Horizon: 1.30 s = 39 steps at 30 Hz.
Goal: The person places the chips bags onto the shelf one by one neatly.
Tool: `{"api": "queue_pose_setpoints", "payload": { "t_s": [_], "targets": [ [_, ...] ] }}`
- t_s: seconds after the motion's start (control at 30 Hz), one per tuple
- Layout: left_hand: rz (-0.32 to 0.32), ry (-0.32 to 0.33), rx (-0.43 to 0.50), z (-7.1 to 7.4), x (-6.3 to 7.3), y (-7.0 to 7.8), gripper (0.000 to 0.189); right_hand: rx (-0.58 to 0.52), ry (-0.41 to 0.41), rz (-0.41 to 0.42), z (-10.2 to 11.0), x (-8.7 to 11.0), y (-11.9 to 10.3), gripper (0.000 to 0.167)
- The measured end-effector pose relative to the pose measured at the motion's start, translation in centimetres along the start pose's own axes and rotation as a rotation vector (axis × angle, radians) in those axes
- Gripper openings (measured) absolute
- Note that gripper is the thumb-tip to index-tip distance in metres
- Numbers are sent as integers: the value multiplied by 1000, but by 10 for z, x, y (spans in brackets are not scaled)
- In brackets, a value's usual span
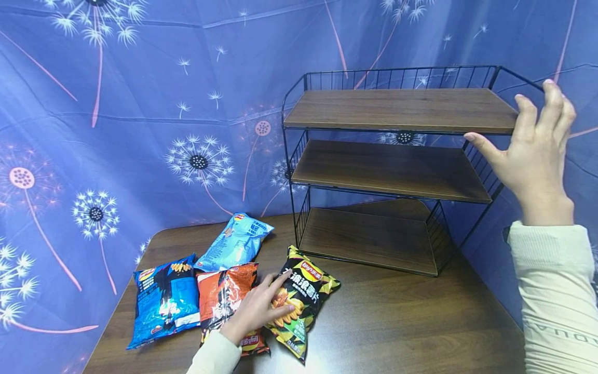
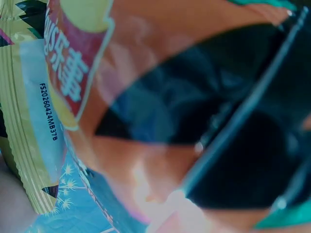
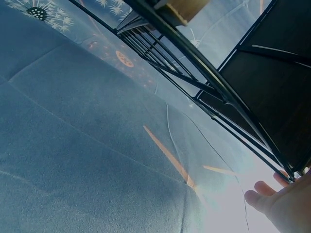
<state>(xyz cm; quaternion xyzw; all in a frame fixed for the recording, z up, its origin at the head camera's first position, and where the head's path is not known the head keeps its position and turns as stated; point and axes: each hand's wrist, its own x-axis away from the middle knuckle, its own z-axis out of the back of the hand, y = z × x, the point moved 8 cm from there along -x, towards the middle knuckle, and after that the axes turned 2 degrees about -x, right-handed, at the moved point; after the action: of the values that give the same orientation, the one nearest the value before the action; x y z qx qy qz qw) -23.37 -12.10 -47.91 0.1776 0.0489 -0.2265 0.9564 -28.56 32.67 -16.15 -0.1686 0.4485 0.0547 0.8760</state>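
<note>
Snack bags, four: one light-blue bag, one dark-blue bag, one orange bag, one black-and-green bag. Hands, two: left hand, right hand. Rack, one; shelves, three. Table, one. Sleeves, two. Backdrop cloth, one.

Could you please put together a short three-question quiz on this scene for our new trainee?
1. Count: how many bags lie on the table?
2. True or false: one hand is raised beside the bottom shelf.
3. Fill in the colour: the fingers of the left hand are over the mostly ____ bag.

Key:
1. Four.
2. False; the raised right hand is at the right end of the top shelf.
3. Black; the black bag lies under the fingers.
</note>
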Motion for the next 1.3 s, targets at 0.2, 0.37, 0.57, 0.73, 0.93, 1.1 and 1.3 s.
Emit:
{"api": "queue_pose_setpoints", "payload": {
  "t_s": [0.2, 0.37, 0.57, 0.73, 0.93, 1.1, 1.3],
  "targets": [
    [-22, 43, -6, 3, 0, 3, 78, 7, 2, 3, 0, 0, -1, 105],
    [-26, 53, 3, 6, 0, 5, 79, 8, -4, -3, 0, 0, 0, 105],
    [-44, 64, -8, 8, -1, 8, 80, 1, 2, 0, 0, 0, 0, 105],
    [-49, 79, -16, 11, -2, 9, 80, -5, 10, 1, 1, 0, 0, 105],
    [-38, 101, -23, 17, -3, 10, 81, -21, 25, 8, 1, 1, 0, 106],
    [-36, 127, -35, 25, -4, 13, 81, -26, 32, 10, 2, 0, 0, 106],
    [-33, 144, -40, 36, -6, 18, 81, -27, 20, 1, 2, 1, 0, 104]
  ]
}}
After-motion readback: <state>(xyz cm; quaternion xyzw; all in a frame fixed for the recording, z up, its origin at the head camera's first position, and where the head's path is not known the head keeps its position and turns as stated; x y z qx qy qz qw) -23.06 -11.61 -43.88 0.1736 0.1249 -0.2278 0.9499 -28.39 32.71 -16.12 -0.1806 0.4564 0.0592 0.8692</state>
